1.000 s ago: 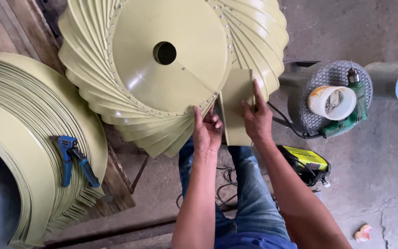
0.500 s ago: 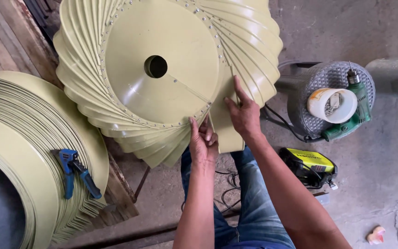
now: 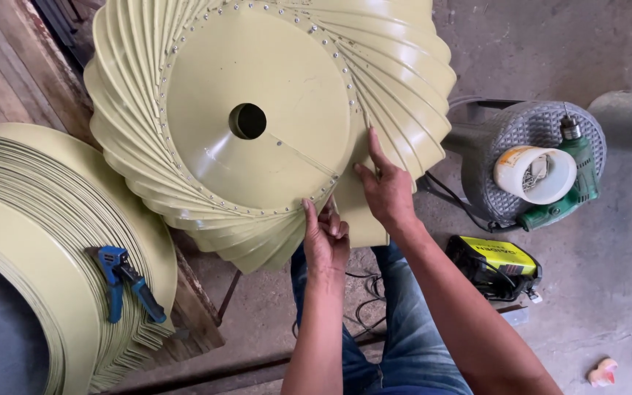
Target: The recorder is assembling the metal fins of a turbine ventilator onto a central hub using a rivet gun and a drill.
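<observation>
Both hands on the pale green finned metal turbine vent [image 3: 257,124]
My left hand [image 3: 325,238] pinches its riveted rim, right hand [image 3: 385,192] spread flat on a loose blade [image 3: 360,219] — white plastic cup [image 3: 534,174] holds screws

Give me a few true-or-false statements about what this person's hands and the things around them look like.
1. Both hands touch the pale green vaned metal assembly. True: the left hand is at its lower rim, the right hand on a loose vane beside it.
2. The blue-handled pliers are in the right hand. False: they lie on the stack of green vanes at the left.
3. The round disc has a hole in its middle. True.
4. The green power drill lies on the floor. False: it rests on a grey blower housing, next to a white cup.
5. A yellow-topped device sits on the floor. True.
</observation>
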